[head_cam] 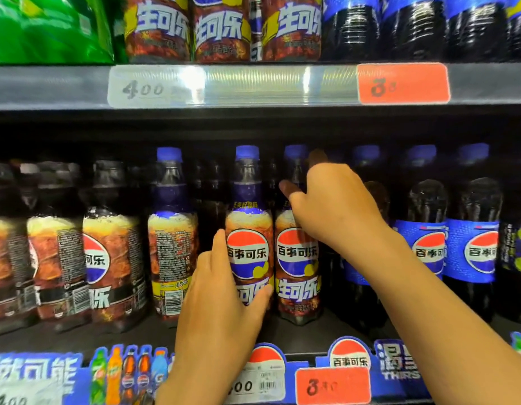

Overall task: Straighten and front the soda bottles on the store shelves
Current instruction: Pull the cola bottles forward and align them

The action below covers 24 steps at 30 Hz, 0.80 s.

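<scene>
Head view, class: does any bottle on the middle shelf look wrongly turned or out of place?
Yes. One turned bottle, left of the left hand, shows its barcode, not its logo; the left-held bottle and right-held bottle face front.

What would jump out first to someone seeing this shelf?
Two hands mid-shelf: the left hand holds the centre cola bottle low down, and the right hand grips the next bottle at its shoulder. Further left, a backward bottle shows its barcode. An orange price tag sits on the rail above.
</scene>
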Available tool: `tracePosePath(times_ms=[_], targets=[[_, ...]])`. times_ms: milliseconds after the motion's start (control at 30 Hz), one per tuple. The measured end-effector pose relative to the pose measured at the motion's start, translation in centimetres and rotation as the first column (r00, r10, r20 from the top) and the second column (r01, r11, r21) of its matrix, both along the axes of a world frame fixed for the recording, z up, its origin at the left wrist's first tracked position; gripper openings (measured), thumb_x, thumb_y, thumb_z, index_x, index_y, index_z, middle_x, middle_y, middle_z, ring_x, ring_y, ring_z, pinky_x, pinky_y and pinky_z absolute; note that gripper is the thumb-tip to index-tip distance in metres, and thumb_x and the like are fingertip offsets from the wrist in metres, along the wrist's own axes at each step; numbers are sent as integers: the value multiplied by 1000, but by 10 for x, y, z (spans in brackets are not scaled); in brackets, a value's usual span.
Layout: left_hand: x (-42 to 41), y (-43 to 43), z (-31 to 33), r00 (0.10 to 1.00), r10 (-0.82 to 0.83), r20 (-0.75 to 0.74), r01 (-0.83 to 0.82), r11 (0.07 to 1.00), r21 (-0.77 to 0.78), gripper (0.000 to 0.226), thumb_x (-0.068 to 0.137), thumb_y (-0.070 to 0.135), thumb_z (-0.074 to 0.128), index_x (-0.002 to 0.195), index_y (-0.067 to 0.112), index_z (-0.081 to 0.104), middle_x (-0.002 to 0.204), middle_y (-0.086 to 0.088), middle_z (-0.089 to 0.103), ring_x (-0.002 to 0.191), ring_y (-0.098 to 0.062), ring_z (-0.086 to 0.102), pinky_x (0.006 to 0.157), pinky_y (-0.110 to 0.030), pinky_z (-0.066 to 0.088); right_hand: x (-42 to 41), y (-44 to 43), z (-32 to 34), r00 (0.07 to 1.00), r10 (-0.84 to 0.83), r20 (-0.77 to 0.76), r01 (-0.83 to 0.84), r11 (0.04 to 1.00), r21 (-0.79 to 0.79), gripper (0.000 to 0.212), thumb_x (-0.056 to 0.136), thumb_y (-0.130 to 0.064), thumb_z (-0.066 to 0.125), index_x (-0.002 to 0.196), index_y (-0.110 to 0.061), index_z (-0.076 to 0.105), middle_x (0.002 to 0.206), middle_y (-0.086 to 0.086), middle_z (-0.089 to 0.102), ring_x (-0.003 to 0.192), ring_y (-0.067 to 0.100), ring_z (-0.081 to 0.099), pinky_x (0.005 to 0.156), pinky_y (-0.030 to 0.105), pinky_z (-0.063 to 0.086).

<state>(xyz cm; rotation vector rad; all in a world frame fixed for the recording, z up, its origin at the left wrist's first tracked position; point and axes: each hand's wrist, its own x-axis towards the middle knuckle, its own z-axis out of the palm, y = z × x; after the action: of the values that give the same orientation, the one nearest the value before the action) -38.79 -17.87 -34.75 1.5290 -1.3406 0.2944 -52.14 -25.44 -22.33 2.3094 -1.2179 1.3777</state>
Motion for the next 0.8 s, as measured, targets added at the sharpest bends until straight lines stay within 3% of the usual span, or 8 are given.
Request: tracePosePath(times_ms=[133,333,567,800], targets=[[0,0,-2,1000,-6,0,6,1000,-13,99,72,51,75,148,38,13,121,15,43,109,-7,52,88,-32,53,0,-4,0,1000,10,-4,-10,1000,-25,32,89,-43,57,79,-18,39,86,15,61,80,38,56,60,32,35],[3,1,-3,1000,-20,11,20,1000,-21,98,71,54,74,147,40,13,119,19,41,107,-5,52,85,-25,53,0,-5,-1,999,-38,7,38,998,-55,30,89,-40,56,81,-16,40,61,-3,35,60,24,36,46,28,23],[3,2,-4,999,-34,23,35,999,-36,99,70,56,74,146,40,13,120,20,39,108,-5,51,87,-26,52,-5,-2,0,997,-67,23,68,997,-42,41,89,-42,55,64,-18,34,59,1,39,61,30,45,52,30,31],[-2,2,-2,997,-65,33,66,997,-32,99,71,57,72,146,41,9,121,22,37,111,-3,50,88,-24,51,-9,4,2,994,-106,12,107,993,-40,37,88,-33,56,63,-14,37,60,4,40,61,32,44,51,30,29]])
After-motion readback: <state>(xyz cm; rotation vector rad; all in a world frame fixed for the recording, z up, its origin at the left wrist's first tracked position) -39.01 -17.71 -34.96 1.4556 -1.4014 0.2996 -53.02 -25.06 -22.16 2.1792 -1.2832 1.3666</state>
